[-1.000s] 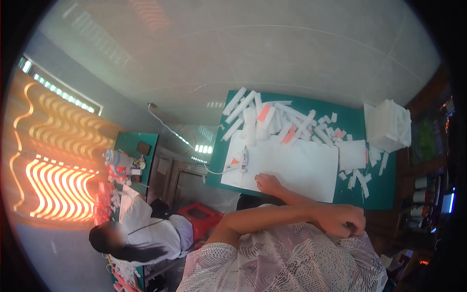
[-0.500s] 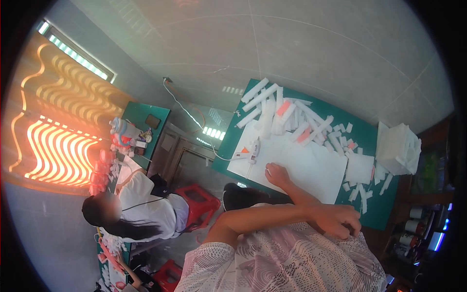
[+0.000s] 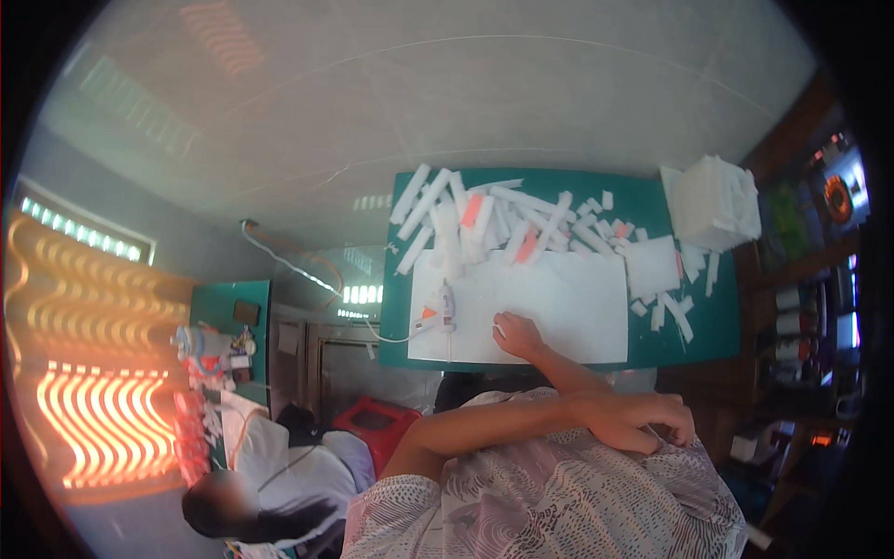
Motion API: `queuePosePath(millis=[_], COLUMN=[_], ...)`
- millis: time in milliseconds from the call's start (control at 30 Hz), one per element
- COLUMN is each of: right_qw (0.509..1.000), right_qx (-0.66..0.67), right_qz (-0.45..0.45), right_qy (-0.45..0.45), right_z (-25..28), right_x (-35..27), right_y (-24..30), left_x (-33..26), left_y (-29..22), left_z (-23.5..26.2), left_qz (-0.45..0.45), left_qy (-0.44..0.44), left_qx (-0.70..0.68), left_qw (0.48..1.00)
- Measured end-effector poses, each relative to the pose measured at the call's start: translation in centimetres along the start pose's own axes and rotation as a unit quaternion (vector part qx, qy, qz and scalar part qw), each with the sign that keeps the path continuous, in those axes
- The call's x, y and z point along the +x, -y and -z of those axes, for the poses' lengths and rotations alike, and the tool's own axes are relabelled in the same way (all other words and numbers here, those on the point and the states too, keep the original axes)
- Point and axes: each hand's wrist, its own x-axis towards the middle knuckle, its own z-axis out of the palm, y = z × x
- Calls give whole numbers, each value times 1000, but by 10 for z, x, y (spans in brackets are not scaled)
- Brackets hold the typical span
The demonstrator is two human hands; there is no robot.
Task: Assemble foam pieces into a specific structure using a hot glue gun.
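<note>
My left forearm crosses over my right one. Loosely curled, with nothing visible in its fingers, my left hand (image 3: 643, 421) rests by my right elbow against my patterned shirt (image 3: 559, 475). My right hand (image 3: 518, 335) lies on a white board (image 3: 568, 303), fingers bent inward; whether they hold anything small is hidden. To its left on the board, a white glue gun (image 3: 447, 309) with an orange trigger stands apart from both hands, its cord running off leftward. Beyond the board is a heap of white foam strips (image 3: 447, 233), a few of them pink.
The green table (image 3: 703, 335) carries small foam offcuts (image 3: 675, 312) and a square foam sheet (image 3: 654, 267) at the right. A white foam box (image 3: 715, 200) stands at its far right corner. Someone in white (image 3: 298, 466) sits left, near a red stool (image 3: 372, 429). Shelves (image 3: 792, 326) line the right.
My view has turned, so the table appears further left and squarer. My hands keep nearly the same pose, and the glue gun and foam lie as before.
</note>
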Motion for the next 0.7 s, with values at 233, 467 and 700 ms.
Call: queuePosePath(millis=[233, 467, 700], right_qw=[996, 987, 977], right_qx=[-13, -53, -32], right_qz=[-64, -139, -198], right_qy=[-60, -57, -74], right_z=[5, 7, 5], right_x=[-2, -19, -41], right_y=[15, 23, 54], left_x=[-17, -23, -38], left_y=[-24, -57, -69], left_z=[6, -18, -45], left_qz=[121, 66, 62], left_qy=[162, 193, 176], left_qx=[65, -38, -188], left_qw=[977, 978, 964])
